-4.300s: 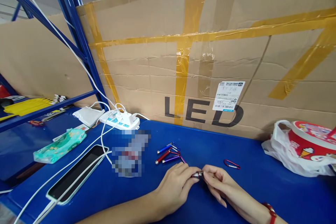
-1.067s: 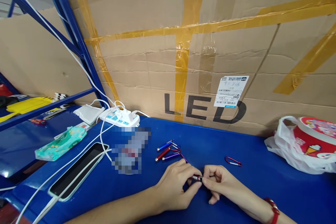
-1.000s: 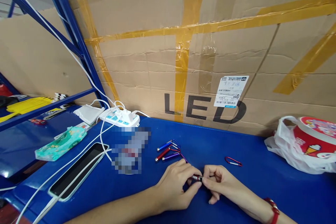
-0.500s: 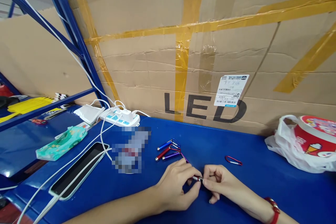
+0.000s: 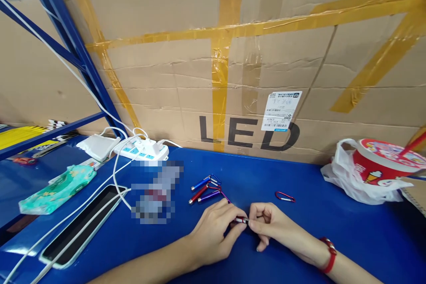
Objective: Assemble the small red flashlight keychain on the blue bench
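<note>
My left hand (image 5: pixel 216 230) is closed, holding a small dark-red and silver mini flashlight (image 5: pixel 239 220) between thumb and fingers, most of it hidden. Against its right end, the thumb and forefinger of my right hand (image 5: pixel 273 224) are pinched together. Whether a separate small part sits in that pinch cannot be made out. Just beyond my left hand lie a blue mini flashlight (image 5: pixel 201 183), a red one (image 5: pixel 199 194) and a purple one (image 5: pixel 209 196), each with a carabiner clip. A loose red carabiner (image 5: pixel 285 197) rests past my right hand.
On the left are a phone (image 5: pixel 83 226) with a white cable across it, a green patterned packet (image 5: pixel 58 190) and a power strip (image 5: pixel 156 153). A red tub (image 5: pixel 376 164) in a white bag stands right. Behind the blue table rises a large cardboard box (image 5: pixel 179 84).
My view has turned a little to the right, so everything appears shifted left. Both hands keep their hold, and slightly more of the flashlight shows between them.
</note>
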A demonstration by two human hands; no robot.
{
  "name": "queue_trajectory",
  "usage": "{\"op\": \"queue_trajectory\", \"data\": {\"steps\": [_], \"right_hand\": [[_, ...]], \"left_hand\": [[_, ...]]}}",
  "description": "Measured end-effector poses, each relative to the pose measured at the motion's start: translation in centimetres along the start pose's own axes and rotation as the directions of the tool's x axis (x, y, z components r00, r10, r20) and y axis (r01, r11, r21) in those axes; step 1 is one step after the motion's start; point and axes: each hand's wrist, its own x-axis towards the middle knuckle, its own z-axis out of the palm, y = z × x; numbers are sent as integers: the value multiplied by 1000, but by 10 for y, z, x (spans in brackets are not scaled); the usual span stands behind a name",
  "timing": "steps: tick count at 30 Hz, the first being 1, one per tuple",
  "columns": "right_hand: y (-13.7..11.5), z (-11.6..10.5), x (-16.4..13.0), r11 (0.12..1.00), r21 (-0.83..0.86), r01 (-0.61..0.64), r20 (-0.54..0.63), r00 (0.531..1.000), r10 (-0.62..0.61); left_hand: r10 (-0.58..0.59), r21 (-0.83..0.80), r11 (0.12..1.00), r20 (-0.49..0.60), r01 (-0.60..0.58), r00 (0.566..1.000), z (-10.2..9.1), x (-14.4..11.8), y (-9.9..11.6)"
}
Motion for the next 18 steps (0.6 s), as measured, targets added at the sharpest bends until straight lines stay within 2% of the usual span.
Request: {"op": "queue_trajectory", "data": {"steps": [10, 18], "right_hand": [[0, -2, 2, 990, 133, 40, 4, 999, -41], [2, -6, 3, 977, 208, 53, 20, 998, -58]], "left_hand": [[2, -36, 999, 33, -1, 999, 3, 1, -7], [-40, -117, 992, 63, 47, 997, 5, 1, -9]]}}
